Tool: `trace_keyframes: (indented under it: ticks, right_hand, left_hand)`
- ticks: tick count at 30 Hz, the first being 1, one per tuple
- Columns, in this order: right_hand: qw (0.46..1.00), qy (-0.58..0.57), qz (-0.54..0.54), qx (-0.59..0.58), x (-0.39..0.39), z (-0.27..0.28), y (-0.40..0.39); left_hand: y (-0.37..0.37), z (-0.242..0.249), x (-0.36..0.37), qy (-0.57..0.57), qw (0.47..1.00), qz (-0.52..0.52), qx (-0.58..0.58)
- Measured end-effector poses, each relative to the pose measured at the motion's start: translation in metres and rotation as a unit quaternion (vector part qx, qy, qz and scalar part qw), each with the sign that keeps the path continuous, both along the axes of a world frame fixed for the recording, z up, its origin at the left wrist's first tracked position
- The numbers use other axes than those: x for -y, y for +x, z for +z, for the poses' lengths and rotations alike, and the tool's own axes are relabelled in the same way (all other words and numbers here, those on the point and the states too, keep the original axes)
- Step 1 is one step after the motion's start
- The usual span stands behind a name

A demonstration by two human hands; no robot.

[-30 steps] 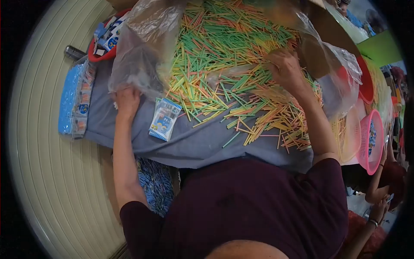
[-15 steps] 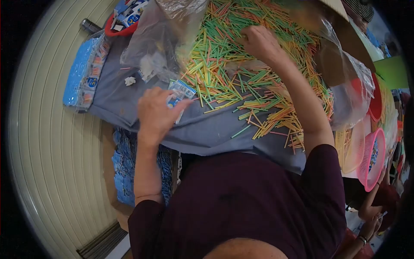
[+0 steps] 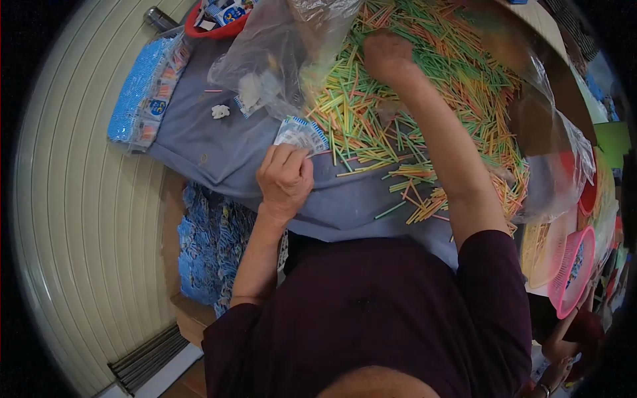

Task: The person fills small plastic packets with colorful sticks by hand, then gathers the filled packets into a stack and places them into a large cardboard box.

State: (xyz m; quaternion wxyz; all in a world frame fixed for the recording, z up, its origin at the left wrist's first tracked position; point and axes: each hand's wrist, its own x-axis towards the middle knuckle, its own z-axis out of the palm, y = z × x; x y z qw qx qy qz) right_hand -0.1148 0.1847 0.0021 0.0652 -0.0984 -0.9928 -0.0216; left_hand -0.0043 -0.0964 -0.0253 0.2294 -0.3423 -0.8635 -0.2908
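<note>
My left hand [image 3: 286, 178] is closed on the lower edge of a small printed blue-and-white packet [image 3: 302, 134] at the near side of the cloth-covered table. Further off, my right hand [image 3: 387, 56] reaches into a wide pile of short coloured sticks [image 3: 438, 33], green, yellow, orange and pink. Its fingers are turned away, and what they may hold is hidden. Between the packet and the pile, a few loose sticks lie on the grey cloth [image 3: 245, 169].
A clear plastic bag [image 3: 265, 56] lies left of the pile, near a crumpled white scrap [image 3: 220, 111]. Further left are a pack of blue packets [image 3: 147, 93] and a red basket [image 3: 225, 30]. A pink basket [image 3: 572, 273] stands right, near another person's hand [image 3: 557, 371].
My left hand has moved right and closed at the packet's lower edge; earlier its thumb and fingers were apart. My right hand has shifted slightly within the pile. The whole view has shifted.
</note>
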Motion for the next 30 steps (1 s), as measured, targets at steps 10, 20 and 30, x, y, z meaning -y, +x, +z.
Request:
trace_keyframes:
  ticks: [10, 20, 30]
  right_hand:
    - [0.910, -0.342, 0.042, -0.230, -0.048, -0.012, 0.016]
    - [0.879, -0.438, 0.015, -0.189, -0.057, 0.016, 0.052]
    - [0.914, -0.376, -0.020, -0.150, -0.088, -0.060, 0.034]
  left_hand:
    - [-0.012, 0.008, 0.015, 0.011, 1.000, 0.008, 0.002]
    - [-0.005, 0.020, 0.022, -0.072, 0.993, 0.020, 0.087]
    - [-0.002, 0.018, 0.018, -0.110, 0.987, 0.077, 0.083]
